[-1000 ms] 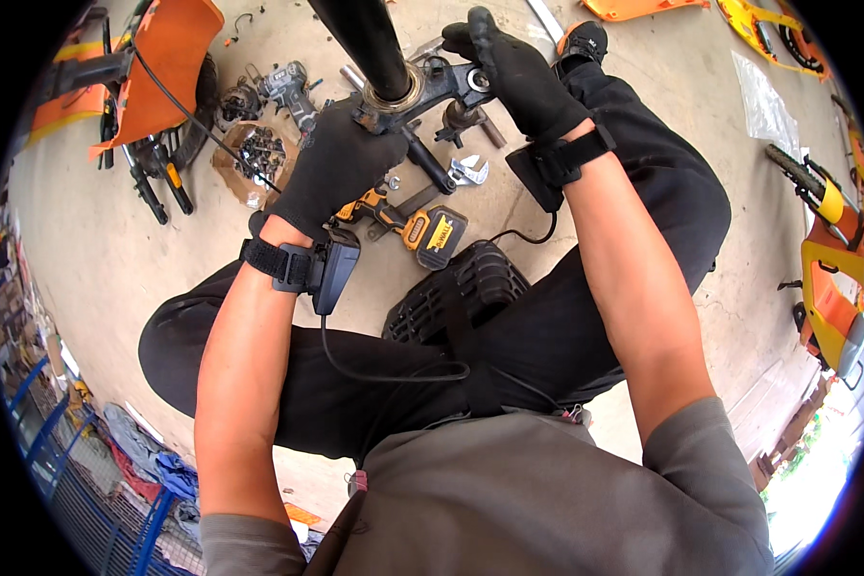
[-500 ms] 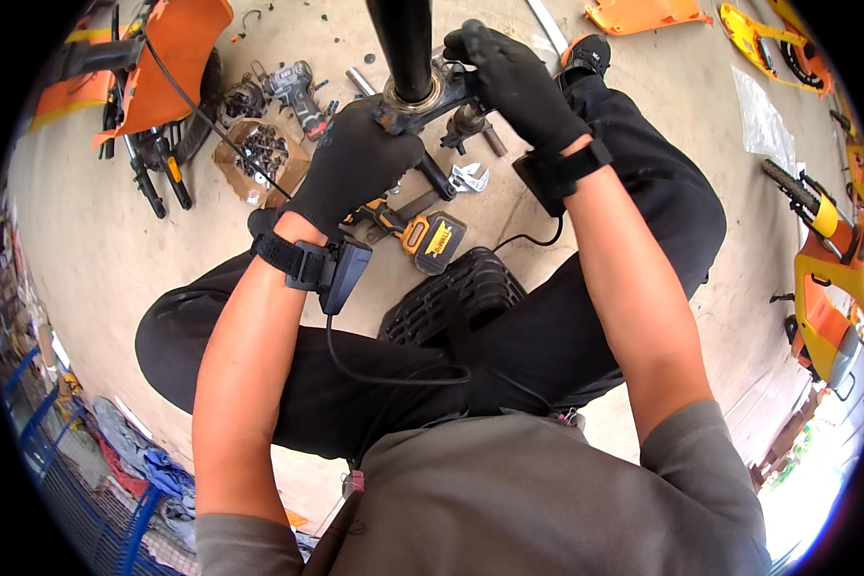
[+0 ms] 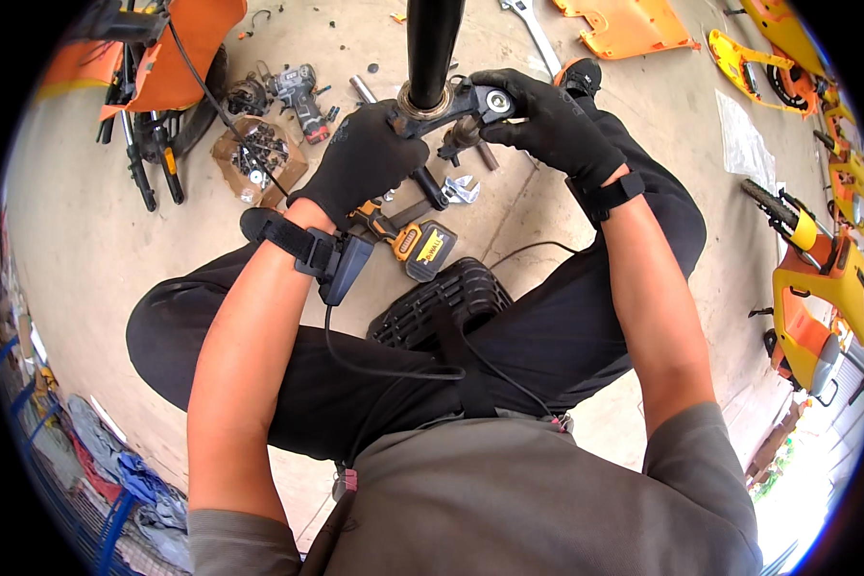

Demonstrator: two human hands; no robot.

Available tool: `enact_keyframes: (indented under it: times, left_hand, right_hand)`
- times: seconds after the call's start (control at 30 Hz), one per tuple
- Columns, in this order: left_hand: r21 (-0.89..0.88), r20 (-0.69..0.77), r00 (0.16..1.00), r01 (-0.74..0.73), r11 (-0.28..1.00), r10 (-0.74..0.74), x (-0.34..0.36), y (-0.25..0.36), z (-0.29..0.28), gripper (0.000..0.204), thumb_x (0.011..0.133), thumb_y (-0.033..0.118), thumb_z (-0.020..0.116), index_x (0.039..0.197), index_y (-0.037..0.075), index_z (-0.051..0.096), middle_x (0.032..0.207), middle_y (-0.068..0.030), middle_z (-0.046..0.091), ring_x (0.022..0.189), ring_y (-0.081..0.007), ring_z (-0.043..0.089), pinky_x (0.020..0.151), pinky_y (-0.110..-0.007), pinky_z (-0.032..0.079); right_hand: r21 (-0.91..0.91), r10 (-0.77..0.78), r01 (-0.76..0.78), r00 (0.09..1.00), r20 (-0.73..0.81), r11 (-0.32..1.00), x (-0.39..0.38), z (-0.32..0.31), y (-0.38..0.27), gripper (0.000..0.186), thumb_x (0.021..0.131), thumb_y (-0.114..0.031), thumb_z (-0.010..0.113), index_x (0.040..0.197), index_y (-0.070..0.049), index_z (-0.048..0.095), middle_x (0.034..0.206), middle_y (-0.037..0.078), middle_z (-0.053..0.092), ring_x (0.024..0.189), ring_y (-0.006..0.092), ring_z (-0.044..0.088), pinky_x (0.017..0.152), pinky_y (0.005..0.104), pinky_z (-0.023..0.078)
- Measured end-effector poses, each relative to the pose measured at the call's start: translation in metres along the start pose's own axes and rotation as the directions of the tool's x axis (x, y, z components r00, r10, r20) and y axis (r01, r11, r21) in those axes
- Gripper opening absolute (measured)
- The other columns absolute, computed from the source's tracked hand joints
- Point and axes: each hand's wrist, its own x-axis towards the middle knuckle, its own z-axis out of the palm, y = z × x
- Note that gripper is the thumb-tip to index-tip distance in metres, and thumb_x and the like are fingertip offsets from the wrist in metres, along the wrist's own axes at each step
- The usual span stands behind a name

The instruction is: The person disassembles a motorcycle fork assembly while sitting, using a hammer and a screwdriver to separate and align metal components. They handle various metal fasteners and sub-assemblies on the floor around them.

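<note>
Both my hands wear black gloves. My left hand is closed round the left end of a black fork crown, at the foot of an upright black tube with a metal ring at its base. My right hand grips the crown's right end, fingers curled beside a silver-rimmed hole. Below lie a yellow cordless tool, an adjustable wrench and metal bars. A grey power tool lies left of my left hand, near a cardboard box of small hardware.
My bent legs surround a black ridged block. Orange bodywork with fork legs lies upper left. A long wrench and an orange panel lie ahead. Yellow bike parts and a plastic bag are right, rags lower left.
The crown, tube and both hands have shifted right in the picture. My right hand has moved down and now curls round the crown's right end, showing the hole.
</note>
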Motion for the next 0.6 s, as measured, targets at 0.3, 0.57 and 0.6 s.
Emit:
enact_keyframes:
  times: [0.3,0.57,0.6]
  left_hand:
    - [0.048,-0.008,0.995,-0.097,0.994,0.097,-0.003,-0.004,-0.005,0.016,0.075,0.011,0.063,0.083,-0.003,0.061,0.070,-0.0180,0.065,0.065,-0.0303,0.063,0.066,-0.042,0.051]
    - [0.000,-0.002,0.996,-0.088,0.996,0.088,-0.001,0.001,0.000,0.017,0.076,0.011,0.063,0.085,-0.003,0.061,0.070,-0.0162,0.064,0.064,-0.0288,0.062,0.065,-0.040,0.050]
    - [-0.002,-0.001,0.996,-0.086,0.996,0.086,0.000,0.001,0.001,0.017,0.075,0.011,0.063,0.085,-0.002,0.061,0.070,-0.0161,0.064,0.064,-0.0288,0.062,0.065,-0.040,0.050]
  right_hand:
    - [0.058,0.041,-0.042,0.999,0.024,0.997,-0.001,0.007,-0.005,0.061,0.081,-0.007,0.082,0.136,-0.003,0.055,0.116,0.003,0.065,0.105,0.0104,0.060,0.097,0.0275,0.050]
    - [-0.002,-0.090,0.090,0.993,-0.074,0.996,-0.004,0.007,0.006,0.057,0.079,-0.009,0.082,0.131,-0.006,0.059,0.110,0.006,0.071,0.101,0.0137,0.066,0.091,0.0298,0.053]
    - [-0.019,-0.122,0.120,0.989,-0.085,0.993,-0.004,0.007,0.006,0.058,0.079,-0.009,0.083,0.131,-0.007,0.059,0.110,0.006,0.071,0.101,0.0137,0.066,0.091,0.0298,0.053]
